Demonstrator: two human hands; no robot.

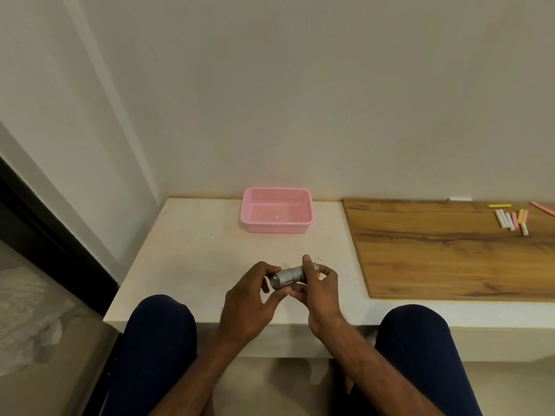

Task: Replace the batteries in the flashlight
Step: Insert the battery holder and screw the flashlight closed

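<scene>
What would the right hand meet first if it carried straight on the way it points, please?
Probably the pink basket: the right hand, gripping the flashlight, points forward-left toward it, though height is unclear.

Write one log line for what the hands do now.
left hand: grips flashlight | right hand: grips flashlight | pink basket: behind hands

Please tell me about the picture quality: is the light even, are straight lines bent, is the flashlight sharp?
Head view: light is soft and dim, with a faint shadow beside the pink basket; the wide lens slants the wall edges at left; the flashlight, gripped by the left hand and right hand, looks slightly blurred, fine detail lost.
</scene>
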